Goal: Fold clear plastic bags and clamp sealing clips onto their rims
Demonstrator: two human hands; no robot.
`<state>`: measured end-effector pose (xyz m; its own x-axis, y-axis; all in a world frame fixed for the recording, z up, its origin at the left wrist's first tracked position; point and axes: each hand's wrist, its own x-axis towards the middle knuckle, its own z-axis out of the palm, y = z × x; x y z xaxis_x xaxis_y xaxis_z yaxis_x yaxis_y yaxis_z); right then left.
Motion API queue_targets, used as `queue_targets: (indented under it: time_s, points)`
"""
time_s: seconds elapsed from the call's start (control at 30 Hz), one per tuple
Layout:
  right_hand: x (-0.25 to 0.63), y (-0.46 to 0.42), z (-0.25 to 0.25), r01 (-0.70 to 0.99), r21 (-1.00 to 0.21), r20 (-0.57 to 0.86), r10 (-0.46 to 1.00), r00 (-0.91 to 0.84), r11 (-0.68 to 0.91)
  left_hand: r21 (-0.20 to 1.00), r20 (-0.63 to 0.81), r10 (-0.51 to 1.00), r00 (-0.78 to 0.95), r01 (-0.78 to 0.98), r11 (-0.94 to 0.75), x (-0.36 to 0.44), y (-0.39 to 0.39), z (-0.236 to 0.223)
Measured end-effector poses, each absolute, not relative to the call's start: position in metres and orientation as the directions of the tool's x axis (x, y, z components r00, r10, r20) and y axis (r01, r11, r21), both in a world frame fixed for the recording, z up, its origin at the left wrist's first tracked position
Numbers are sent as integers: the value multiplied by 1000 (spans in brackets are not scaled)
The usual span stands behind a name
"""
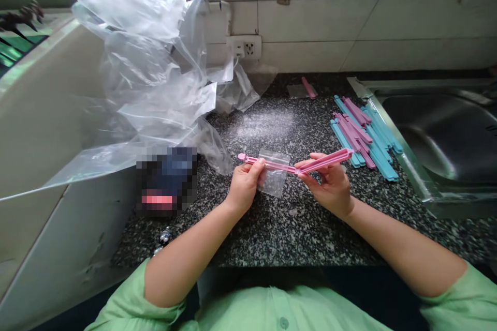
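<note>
A pink bag sealing clip (325, 161) is spread at its hinge between my two hands, above the speckled counter. My left hand (245, 182) pinches one arm of the clip together with a small clear plastic bag (275, 182), whose upper part lies along that arm. Near the hinge, the fingers of my right hand (330, 186) grip the other arm, which slants up to the right. To the right lies a loose pile of several blue clips (380, 162) and pink clips (351, 132).
Large crumpled plastic sheets (147, 77) fill the left side, beside a pixelated dark object (169, 178). A metal sink (438, 129) is on the right. Another pink clip (308, 88) rests on clear plastic at the back, near a wall socket (244, 48).
</note>
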<state>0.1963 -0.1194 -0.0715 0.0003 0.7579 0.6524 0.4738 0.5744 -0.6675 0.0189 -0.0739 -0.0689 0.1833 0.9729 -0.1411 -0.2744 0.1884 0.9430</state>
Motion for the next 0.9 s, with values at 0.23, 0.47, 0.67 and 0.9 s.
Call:
queue_targets:
  time_s: [0.23,0.47,0.67,0.9]
  points:
    - [201,-120,-70,465,-689,627,779,-2,556,966,-93,976,197,-218,136,17,-75,-72]
    - [201,-119,-66,455,-646,676,736,-31,613,987,66,991,120,-156,-47,14,-85,-64]
    - [202,-120,-66,483,-627,681,731,-41,611,993,61,988,139,-105,-47,14,-87,-60]
    - [203,-120,-57,563,-509,713,685,-148,651,996,78,981,175,-59,-69,15,-89,-56]
